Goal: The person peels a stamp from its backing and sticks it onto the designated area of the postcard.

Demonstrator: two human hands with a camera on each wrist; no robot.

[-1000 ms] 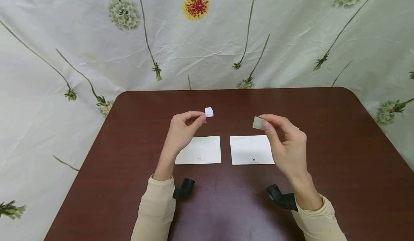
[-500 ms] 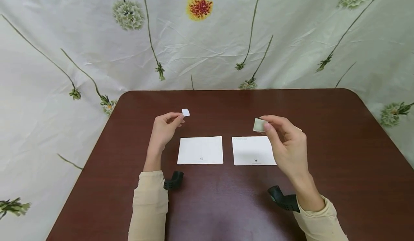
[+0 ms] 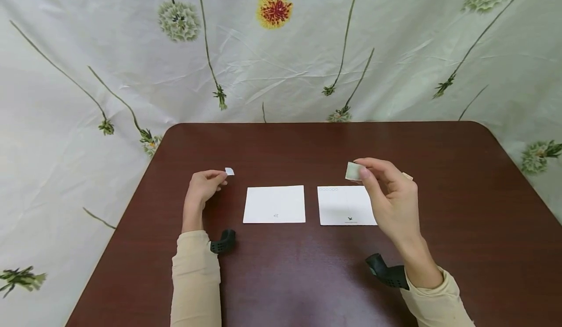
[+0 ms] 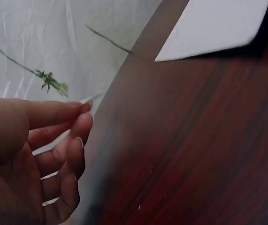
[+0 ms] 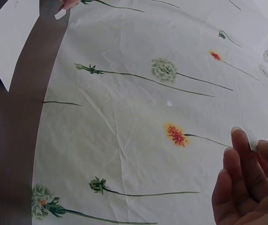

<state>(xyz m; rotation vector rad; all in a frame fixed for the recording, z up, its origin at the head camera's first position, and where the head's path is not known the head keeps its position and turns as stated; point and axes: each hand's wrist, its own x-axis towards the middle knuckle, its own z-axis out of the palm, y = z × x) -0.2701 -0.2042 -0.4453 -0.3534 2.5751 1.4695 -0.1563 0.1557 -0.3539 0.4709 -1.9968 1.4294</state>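
While both forearms reach out over the dark red-brown worktop (image 3: 298,278), the person's left hand (image 3: 203,189) is the farthest left of the two, beyond the near side of the cards. Its grip is closed at the fingertips on a small white paper slip (image 3: 230,171), which sticks out past them; the left wrist view shows the slip almost edge-on and the other fingers loosely bent. A dark wrist mount (image 3: 223,241) juts from the sleeve below.

Next to the right, and apart from that slip, the left white card (image 3: 274,205) lies flat, with a faint mark near its lower edge. Just beside it, across a narrow strip of wood, lies the right white card (image 3: 347,206), bearing a row of small circles at its upper left and a dark bird mark low down; its right end is hidden.

Over that card's far edge, in the head view, a pale green-grey square (image 3: 353,171) is pinched between thumb and forefinger of the right hand (image 3: 392,195).

The step in hand seems to be carrying and steadying the two pieces, neither of which appears set down. Whatever spot is meant, the next move would call for a light pinch, a level approach and a clean release.
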